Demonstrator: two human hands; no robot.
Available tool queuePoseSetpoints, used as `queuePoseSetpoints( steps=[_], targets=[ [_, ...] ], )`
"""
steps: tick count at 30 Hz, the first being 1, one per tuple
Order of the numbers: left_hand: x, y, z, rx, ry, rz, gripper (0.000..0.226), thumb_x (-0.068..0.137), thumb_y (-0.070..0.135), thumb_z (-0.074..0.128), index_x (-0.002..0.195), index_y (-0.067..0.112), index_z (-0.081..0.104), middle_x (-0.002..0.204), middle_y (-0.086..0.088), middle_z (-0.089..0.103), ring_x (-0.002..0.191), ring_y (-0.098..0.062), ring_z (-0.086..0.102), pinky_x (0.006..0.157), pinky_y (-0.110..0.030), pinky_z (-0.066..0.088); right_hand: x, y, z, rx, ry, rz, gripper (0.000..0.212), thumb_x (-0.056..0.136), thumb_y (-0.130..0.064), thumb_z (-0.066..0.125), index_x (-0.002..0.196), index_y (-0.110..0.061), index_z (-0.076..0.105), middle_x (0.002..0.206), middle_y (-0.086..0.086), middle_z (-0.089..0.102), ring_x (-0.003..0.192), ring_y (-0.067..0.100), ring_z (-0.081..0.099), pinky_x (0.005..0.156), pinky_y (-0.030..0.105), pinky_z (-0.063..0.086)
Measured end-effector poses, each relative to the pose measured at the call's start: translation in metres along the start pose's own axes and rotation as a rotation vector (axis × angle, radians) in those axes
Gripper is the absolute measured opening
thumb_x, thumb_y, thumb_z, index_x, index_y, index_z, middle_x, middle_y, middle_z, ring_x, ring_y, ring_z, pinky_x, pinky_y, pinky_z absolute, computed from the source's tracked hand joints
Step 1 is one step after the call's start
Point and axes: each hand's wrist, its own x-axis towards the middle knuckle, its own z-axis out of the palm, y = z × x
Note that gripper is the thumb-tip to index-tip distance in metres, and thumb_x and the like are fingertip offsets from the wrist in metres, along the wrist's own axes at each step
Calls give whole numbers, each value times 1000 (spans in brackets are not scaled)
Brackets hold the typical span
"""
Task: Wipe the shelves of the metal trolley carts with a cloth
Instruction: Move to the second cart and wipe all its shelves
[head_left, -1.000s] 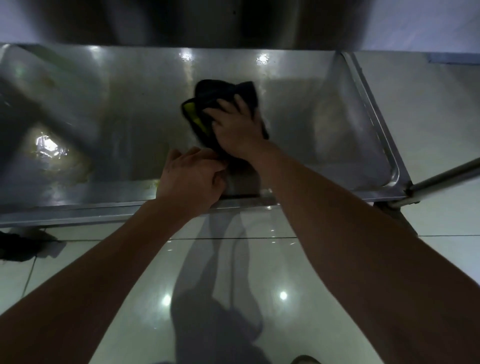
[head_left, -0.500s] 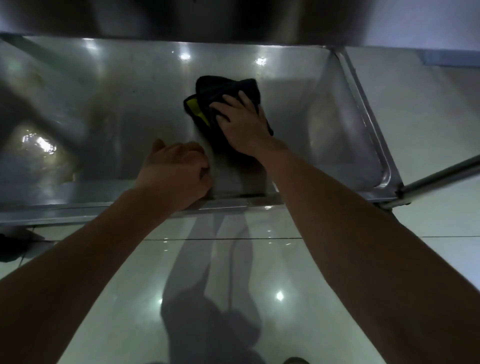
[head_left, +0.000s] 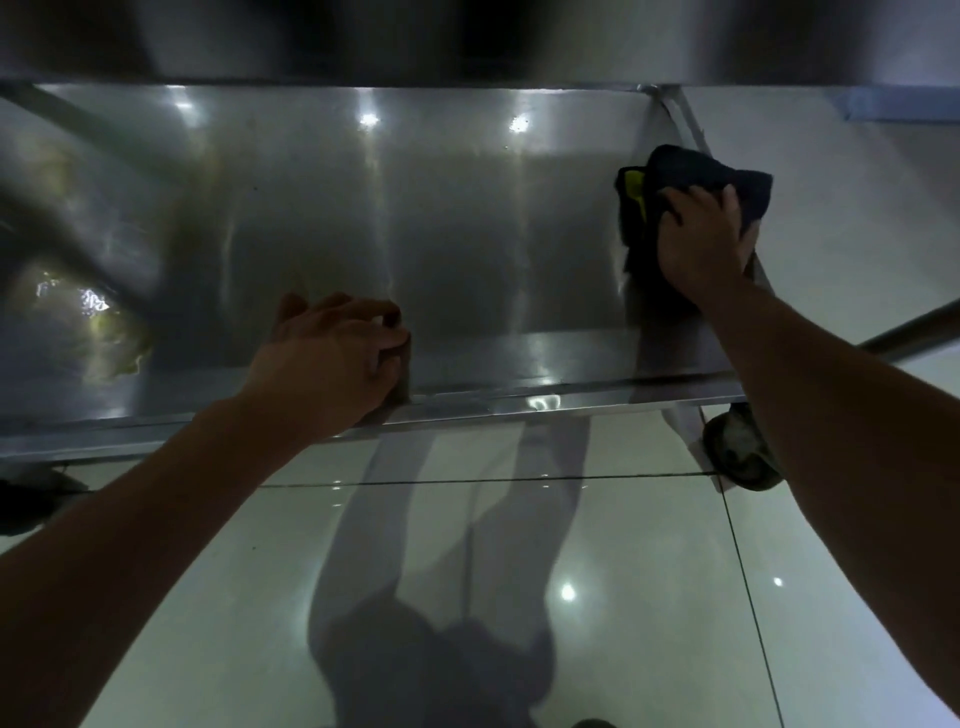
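Observation:
A shiny metal trolley shelf (head_left: 467, 234) fills the upper half of the head view, under another shelf's edge. My right hand (head_left: 701, 244) presses a dark cloth (head_left: 685, 171) with a yellow patch against the shelf's right rim, fingers spread over it. My left hand (head_left: 332, 358) holds the shelf's near rim (head_left: 519, 400), its fingers curled over the edge.
A trolley caster wheel (head_left: 743, 452) sits under the right front corner on the glossy tiled floor (head_left: 519, 571). A metal handle bar (head_left: 914, 327) sticks out to the right. A yellowish stain (head_left: 109, 332) shows on the shelf's left part. A dark object (head_left: 26, 499) lies at the far left.
My right hand has slid the cloth from the middle of the shelf to its right rim. My left hand stays on the near rim.

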Motion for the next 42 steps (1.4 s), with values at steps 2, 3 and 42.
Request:
queuePoseSetpoints(
  steps=[2,3,42],
  targets=[
    [1,-4,0,-69,-85,-5,39,87,46,45,110,33,73,131,11,64,119,-18,60,98,-43,43,0,-13,4,34,2,-24,47,103,-33,30,148,-27,43,160,5,31,151,31,14,118,66,6],
    [1,-5,1,-105,-128,-16,50,87,49,36,117,31,71,137,10,60,126,-16,55,105,-45,40,2,-21,6,50,-6,-26,46,104,-32,31,148,-28,42,160,3,31,152,30,11,119,64,5],
    [-49,-7,-37,-32,-175,-139,37,96,45,43,123,26,61,131,3,61,124,-23,53,94,-43,38,-102,-118,35,136,-75,-261,43,104,-37,35,146,-31,44,162,2,29,153,29,6,118,64,6]
  ],
)
